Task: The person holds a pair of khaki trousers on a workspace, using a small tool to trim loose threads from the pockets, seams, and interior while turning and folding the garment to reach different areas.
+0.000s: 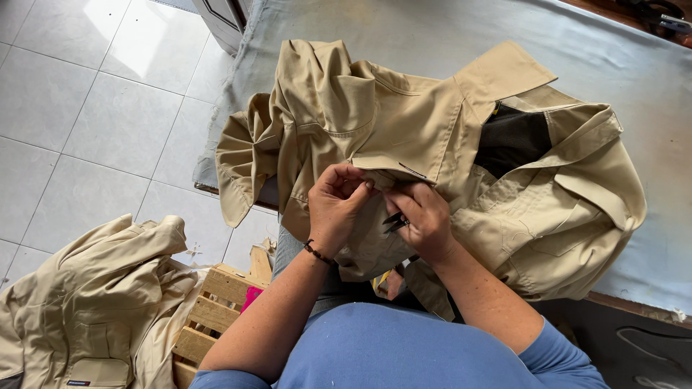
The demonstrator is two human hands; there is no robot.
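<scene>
The left hand (pixel 337 205) pinches a flap of the tan shirt (pixel 432 166); the right hand (pixel 425 220) grips small black snips (pixel 394 222) against it. The shirt lies crumpled on the grey-covered table (pixel 634 72). More tan shirts (pixel 94 302) rest on a wooden crate (pixel 216 306) at left.
</scene>
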